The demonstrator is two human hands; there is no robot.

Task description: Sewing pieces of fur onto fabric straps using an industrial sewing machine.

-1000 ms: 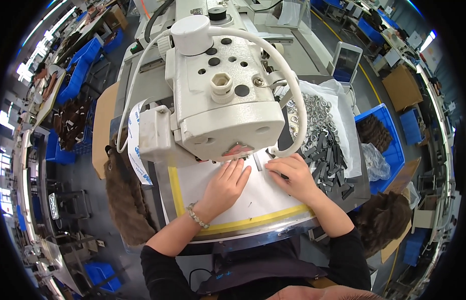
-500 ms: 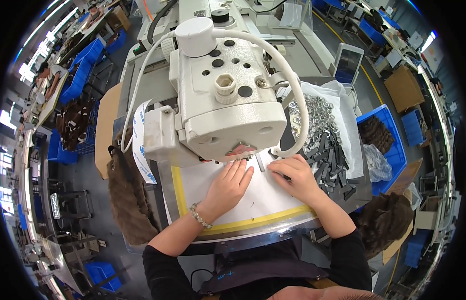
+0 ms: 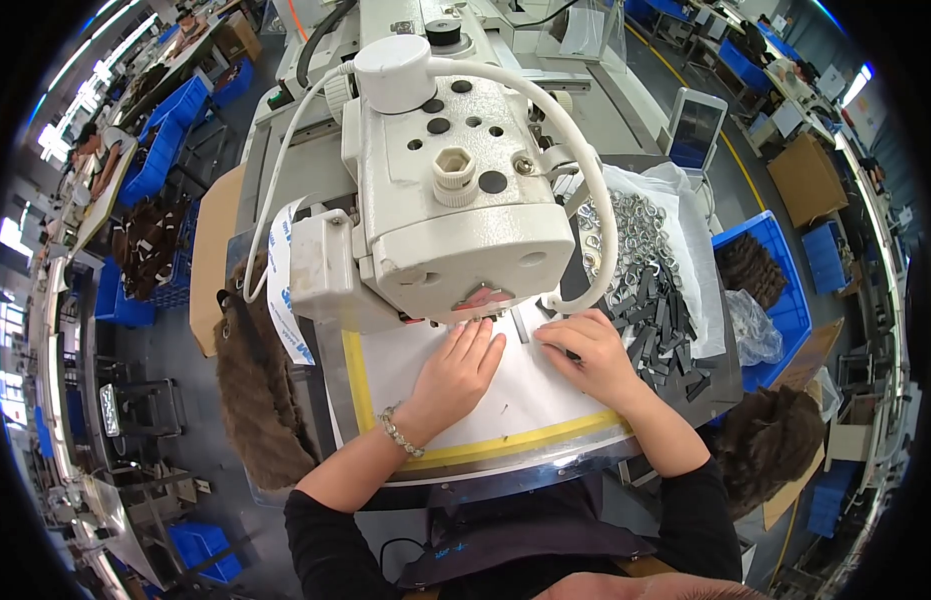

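Fingers are getting close to the needle
Left hand [image 3: 455,372] is lying flat and open on the white sheet [image 3: 505,405]; right hand [image 3: 590,350] is pinching a small dark strip [image 3: 573,353] under the sewing machine [image 3: 455,200], and could get poked

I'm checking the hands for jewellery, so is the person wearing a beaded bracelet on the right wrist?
No, the beaded bracelet sits on the wrist of the left hand, while the right hand has a bare wrist.

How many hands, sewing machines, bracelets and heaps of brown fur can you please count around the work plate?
Hands: 2, left hand, right hand
Sewing machine: 1
Bracelet: 1
Fur heaps: 2, one, another
Total: 6
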